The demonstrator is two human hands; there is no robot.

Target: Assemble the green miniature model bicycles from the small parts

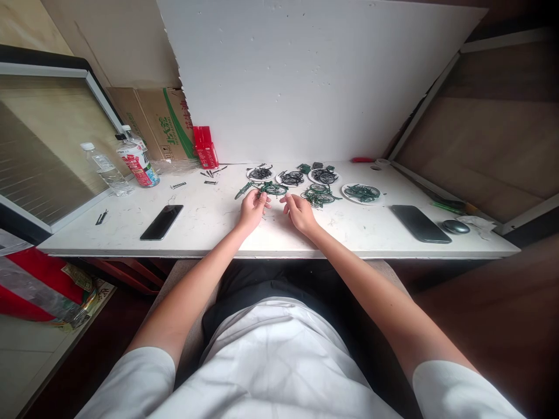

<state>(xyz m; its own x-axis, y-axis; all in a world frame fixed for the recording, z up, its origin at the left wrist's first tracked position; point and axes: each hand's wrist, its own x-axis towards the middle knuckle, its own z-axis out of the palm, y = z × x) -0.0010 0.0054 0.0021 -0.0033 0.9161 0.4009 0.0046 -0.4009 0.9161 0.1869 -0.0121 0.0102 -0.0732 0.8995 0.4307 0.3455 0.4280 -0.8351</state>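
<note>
My left hand is closed on a small green model bicycle, whose wheels show above and beside the fingers. Just to its right, my right hand has its thumb and fingers pinched together; what they hold, if anything, is too small to name. More green bicycle parts lie on the white table beyond my right hand. Behind them stand round plates with dark parts, black wheels and green wheels.
A black phone lies on the left, with two bottles behind it. A red box stands at the back. On the right are a dark flat device and a mouse.
</note>
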